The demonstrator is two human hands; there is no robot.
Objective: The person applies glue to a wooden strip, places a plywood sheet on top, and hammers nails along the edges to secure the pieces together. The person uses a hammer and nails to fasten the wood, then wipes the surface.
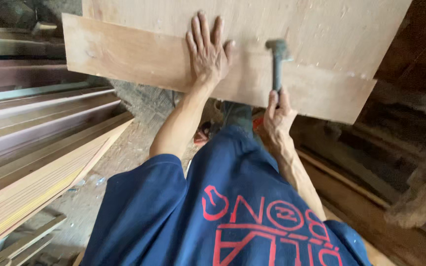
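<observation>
My left hand (207, 49) lies flat with fingers spread on a long wooden board (124, 54), pressing it against a larger plywood sheet (316, 24) beneath. My right hand (278, 114) grips the handle of a hammer (277, 56), whose metal head hovers over the board just right of my left hand. My blue shirt with red print (232, 207) fills the lower middle of the view.
Stacked wooden panels and long moulded boards (35, 148) lie to the left. Dusty ground with debris (129, 148) shows below the board. Dark timber and planks (400, 172) crowd the right side. Small wood offcuts (25, 241) sit at the bottom left.
</observation>
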